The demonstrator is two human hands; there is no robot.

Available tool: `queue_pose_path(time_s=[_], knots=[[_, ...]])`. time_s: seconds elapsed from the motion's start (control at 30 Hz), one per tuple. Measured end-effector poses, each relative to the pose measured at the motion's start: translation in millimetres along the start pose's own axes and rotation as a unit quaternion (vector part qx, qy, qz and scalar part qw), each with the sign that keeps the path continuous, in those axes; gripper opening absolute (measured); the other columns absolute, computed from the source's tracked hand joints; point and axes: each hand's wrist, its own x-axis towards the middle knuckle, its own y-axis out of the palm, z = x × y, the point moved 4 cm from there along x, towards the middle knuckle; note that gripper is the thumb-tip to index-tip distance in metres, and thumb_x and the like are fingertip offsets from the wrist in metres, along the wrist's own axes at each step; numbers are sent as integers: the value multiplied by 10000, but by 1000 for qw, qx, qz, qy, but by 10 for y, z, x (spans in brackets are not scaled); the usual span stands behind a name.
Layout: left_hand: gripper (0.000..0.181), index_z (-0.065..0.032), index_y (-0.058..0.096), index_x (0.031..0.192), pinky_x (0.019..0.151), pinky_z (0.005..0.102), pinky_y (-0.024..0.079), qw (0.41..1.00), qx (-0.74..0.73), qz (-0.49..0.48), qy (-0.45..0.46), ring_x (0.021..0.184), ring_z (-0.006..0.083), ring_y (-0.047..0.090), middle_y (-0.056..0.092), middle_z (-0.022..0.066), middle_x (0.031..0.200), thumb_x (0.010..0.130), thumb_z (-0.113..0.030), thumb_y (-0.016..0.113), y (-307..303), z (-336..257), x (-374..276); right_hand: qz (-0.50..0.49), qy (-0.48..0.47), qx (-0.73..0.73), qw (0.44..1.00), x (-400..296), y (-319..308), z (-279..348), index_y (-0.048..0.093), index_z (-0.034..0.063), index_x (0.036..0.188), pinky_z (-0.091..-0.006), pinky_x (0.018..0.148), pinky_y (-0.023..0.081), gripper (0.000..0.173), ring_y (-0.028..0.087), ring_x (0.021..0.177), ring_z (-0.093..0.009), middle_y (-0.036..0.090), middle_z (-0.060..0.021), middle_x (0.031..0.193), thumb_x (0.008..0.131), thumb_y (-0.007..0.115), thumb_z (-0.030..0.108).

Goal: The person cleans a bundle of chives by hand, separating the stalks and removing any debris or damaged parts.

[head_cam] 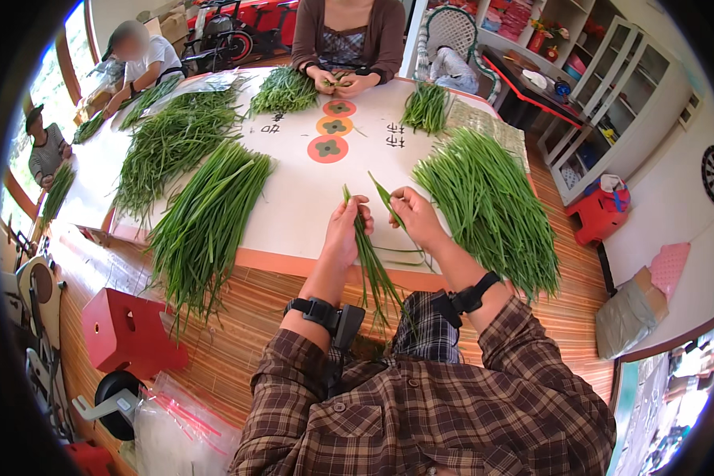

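Note:
My left hand (350, 229) is closed around a small bunch of green chives (373, 262), whose long leaves hang down over the table's front edge. Right of it, my right hand (415, 215) pinches a few separate green blades (382, 189) between thumb and fingers. To the right lies a large pile of chives (488, 208); another neat pile (214, 214) lies to the left and overhangs the edge. Some thin blades (404, 257) lie on the table below my right hand.
The white table (297, 208) has an orange border and printed fruit. Across it a person's hands (339, 83) hold greens beside another pile (284, 89). Two more people handle greens at the far left. A red stool (125, 333) and plastic bags (184, 422) are at lower left.

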Motion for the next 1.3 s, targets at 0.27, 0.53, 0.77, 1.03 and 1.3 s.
queue_pose_path(time_s=[0.27, 0.53, 0.77, 1.03, 1.3], knots=[[231, -42, 515, 1012, 746, 284, 468, 999, 45, -10, 7, 864, 153, 554, 566, 68, 982, 931, -222, 394, 75, -19, -39, -88, -73, -68, 991, -112, 327, -228, 493, -1, 931, -269, 549, 443, 146, 549, 594, -124, 566, -74, 659, 884, 472, 137], [207, -45, 507, 948, 735, 273, 473, 999, 30, -27, 1, 831, 148, 549, 567, 76, 945, 934, -214, 389, 66, 13, -34, -86, -68, -159, 981, -135, 373, -157, 514, 30, 941, -325, 591, 461, 157, 597, 646, -253, 593, -130, 705, 869, 481, 165], [211, -59, 453, 813, 773, 311, 465, 999, 20, -28, 33, 841, 188, 551, 567, 102, 866, 939, -207, 370, 43, 1, -24, -45, -103, -316, 942, -200, 487, -90, 533, 55, 936, -420, 625, 445, 221, 582, 715, -343, 605, -154, 752, 843, 495, 252], [194, -102, 426, 851, 744, 377, 460, 993, -95, -34, 56, 739, 204, 537, 482, 41, 697, 935, -269, 373, 20, -80, -58, 12, -41, -375, 926, -355, 285, -68, 544, 55, 881, -422, 603, 429, 227, 565, 672, -343, 581, -158, 684, 842, 483, 270], [191, -127, 422, 835, 459, 207, 268, 989, -142, -44, 26, 473, 63, 279, 333, -33, 593, 945, -264, 347, -102, -71, -47, -77, 15, -162, 984, -602, -665, 0, 526, 34, 817, -250, 525, 371, 187, 450, 546, -110, 494, -23, 590, 866, 496, 212]])
